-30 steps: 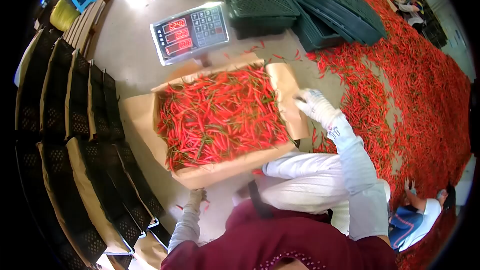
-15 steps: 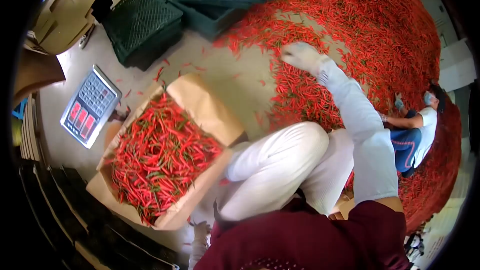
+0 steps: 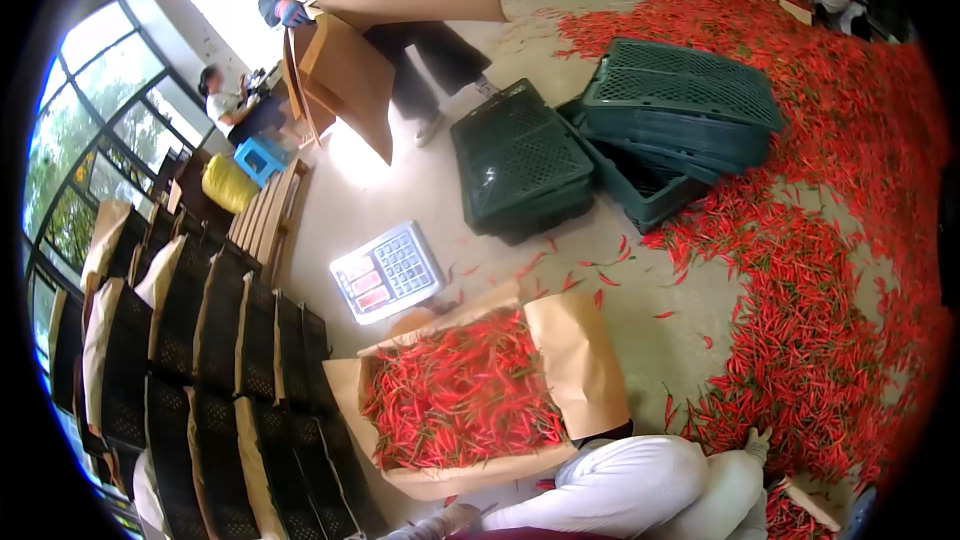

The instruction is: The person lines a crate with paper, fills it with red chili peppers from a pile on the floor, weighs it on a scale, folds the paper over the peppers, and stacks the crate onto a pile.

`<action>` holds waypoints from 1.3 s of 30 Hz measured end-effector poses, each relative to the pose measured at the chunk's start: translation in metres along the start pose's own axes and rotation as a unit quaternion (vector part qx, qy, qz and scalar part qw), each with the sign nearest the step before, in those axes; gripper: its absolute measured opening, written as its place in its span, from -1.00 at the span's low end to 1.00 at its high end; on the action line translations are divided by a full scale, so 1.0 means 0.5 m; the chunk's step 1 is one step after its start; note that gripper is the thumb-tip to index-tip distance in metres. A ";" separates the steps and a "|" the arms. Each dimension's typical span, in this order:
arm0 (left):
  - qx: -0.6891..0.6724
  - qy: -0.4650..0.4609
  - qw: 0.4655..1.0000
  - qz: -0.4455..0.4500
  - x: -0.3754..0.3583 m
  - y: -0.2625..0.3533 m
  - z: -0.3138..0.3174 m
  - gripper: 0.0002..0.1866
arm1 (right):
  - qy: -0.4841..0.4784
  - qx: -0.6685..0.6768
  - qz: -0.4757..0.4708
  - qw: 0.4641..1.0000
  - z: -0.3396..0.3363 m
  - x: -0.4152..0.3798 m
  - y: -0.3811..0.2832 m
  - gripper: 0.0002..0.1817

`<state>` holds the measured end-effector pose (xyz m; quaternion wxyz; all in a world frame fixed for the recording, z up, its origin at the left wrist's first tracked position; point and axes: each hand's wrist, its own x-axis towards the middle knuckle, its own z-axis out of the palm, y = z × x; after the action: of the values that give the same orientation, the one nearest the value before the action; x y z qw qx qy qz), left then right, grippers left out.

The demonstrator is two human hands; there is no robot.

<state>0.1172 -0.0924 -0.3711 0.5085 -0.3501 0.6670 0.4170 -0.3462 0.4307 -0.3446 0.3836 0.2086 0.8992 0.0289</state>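
Observation:
A paper-lined box of red chilies sits on the floor in front of me, its brown paper lining folded out over the rim. My left hand, in a pale glove, is low at the bottom edge, close to the near side of the box; its fingers are not clear. My right hand, also gloved, shows just past my knee at the edge of the chili pile. Its fingertips look spread, with nothing visible in them. A digital scale lies beyond the box.
Dark green crates are stacked beyond the scale and box. Rows of black crates with paper liners stand at left. A person holds brown paper liners at the back. A wooden pallet lies near the windows.
My view has swung up and left, showing the room's far side. My right hand has drawn back from the far part of the pile to beside my knee.

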 end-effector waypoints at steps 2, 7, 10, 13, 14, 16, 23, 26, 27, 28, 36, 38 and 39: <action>0.027 -0.006 1.000 -0.011 -0.009 0.015 -0.007 -0.77 | 0.003 0.045 0.021 0.999 0.007 0.013 0.015 -0.31; 0.051 0.012 0.998 -0.022 -0.044 0.058 -0.008 -0.78 | 0.162 0.050 0.003 0.986 0.028 0.021 0.065 -0.51; 0.101 0.059 0.989 0.091 0.024 0.008 0.014 -0.76 | 0.198 0.114 -0.004 0.974 0.044 0.064 0.124 -0.62; 0.171 0.131 0.941 0.260 0.141 -0.102 0.047 -0.73 | 0.239 0.179 -0.036 0.954 0.048 0.092 0.177 -0.72; 0.138 0.131 0.949 0.250 0.126 -0.093 0.053 -0.73 | 0.254 0.206 -0.054 0.944 0.047 0.106 0.196 -0.75; 0.128 0.119 0.959 0.224 0.148 -0.115 0.070 -0.71 | 0.291 0.270 -0.107 0.912 0.053 0.141 0.236 -0.80; 0.162 0.152 0.953 0.207 0.075 -0.070 0.077 -0.65 | 0.192 0.523 -0.178 0.811 -0.015 0.125 0.295 -0.76; 0.097 0.142 0.976 0.133 0.100 -0.098 0.075 -0.64 | 0.138 0.580 -0.247 0.764 -0.017 0.241 0.337 -0.71; -0.003 0.152 0.979 0.139 0.048 -0.080 0.071 -0.65 | 0.082 0.594 -0.307 0.739 0.000 0.383 0.376 -0.69; -0.080 0.130 0.978 0.143 -0.047 -0.025 0.049 -0.65 | 0.223 0.628 -0.241 0.706 -0.070 0.089 0.262 -0.88; 0.005 0.078 0.994 0.077 0.048 -0.031 0.038 -0.72 | -0.059 0.758 -0.380 0.526 -0.371 -0.445 0.058 -0.85; -0.006 0.086 0.991 0.106 0.072 -0.036 0.054 -0.71 | -0.072 0.738 -0.406 0.534 -0.402 -0.506 0.020 -0.85; -0.004 0.088 0.988 0.127 0.081 -0.040 0.065 -0.70 | -0.095 0.720 -0.424 0.542 -0.407 -0.526 -0.007 -0.84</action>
<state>0.1378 -0.0725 -0.4187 0.3896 -0.3001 0.7461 0.4489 -0.3278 0.3450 -0.0238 0.1554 0.0104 0.5599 -0.8138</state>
